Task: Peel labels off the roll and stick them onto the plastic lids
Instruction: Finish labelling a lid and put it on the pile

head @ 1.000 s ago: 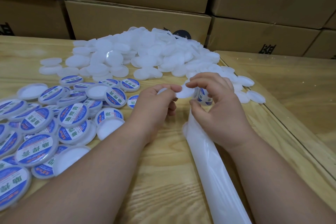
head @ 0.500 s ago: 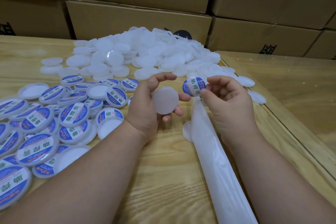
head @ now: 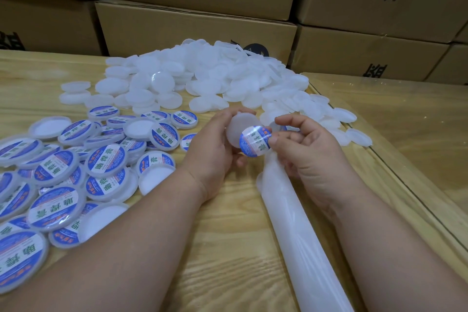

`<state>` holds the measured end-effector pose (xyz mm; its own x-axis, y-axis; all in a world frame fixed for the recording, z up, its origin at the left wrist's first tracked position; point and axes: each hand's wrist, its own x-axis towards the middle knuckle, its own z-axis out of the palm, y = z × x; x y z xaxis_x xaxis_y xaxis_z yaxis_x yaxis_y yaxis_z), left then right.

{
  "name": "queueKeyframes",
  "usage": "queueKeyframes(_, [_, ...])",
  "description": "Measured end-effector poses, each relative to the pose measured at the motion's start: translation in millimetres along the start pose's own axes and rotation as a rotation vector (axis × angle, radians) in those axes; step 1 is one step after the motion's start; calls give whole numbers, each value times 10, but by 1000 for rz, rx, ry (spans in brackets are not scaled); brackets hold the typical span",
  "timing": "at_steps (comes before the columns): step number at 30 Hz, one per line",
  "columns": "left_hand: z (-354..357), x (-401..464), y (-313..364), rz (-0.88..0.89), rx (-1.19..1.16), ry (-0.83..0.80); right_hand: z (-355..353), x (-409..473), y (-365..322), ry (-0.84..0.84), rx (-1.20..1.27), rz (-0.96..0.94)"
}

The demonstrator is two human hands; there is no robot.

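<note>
Above the near end of the white backing strip (head: 298,230), the left hand (head: 215,149) grips a plain lid (head: 240,125) while right-hand (head: 311,149) fingertips pinch a blue label (head: 254,142) against it

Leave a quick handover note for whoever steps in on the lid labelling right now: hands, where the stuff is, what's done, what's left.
Left hand grips a blank lid.
Right hand pinches a peeled label at that lid's face; not pressed flat yet.
Backing strip trails toward you under the right hand.
Done: labelled lids piled at the left of the table.
Left: smooth this label down, then work through the blank lids pile at the back.
</note>
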<state>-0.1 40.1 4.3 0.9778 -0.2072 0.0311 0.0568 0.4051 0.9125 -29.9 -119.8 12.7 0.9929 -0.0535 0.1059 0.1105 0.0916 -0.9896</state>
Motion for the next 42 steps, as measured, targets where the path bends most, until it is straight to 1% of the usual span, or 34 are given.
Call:
queueKeyframes(3, [-2, 0, -8, -5, 16, -39, 37, -16, -6, 6, -22, 9])
queueKeyframes(10, [-37, 59, -81, 49, 103, -86, 40, -20, -2, 46, -24, -3])
queueKeyframes(14, [-22, 64, -60, 1, 131, -106, 25, -6, 7, 63, -10, -6])
queueKeyframes(21, [-19, 29, -62, -11, 94, -160, 9, 13, 36, 85, -58, -15])
queueKeyframes(42, [-16, 56, -60, -46, 134, -157, -1, 0, 47, 60, -36, -30])
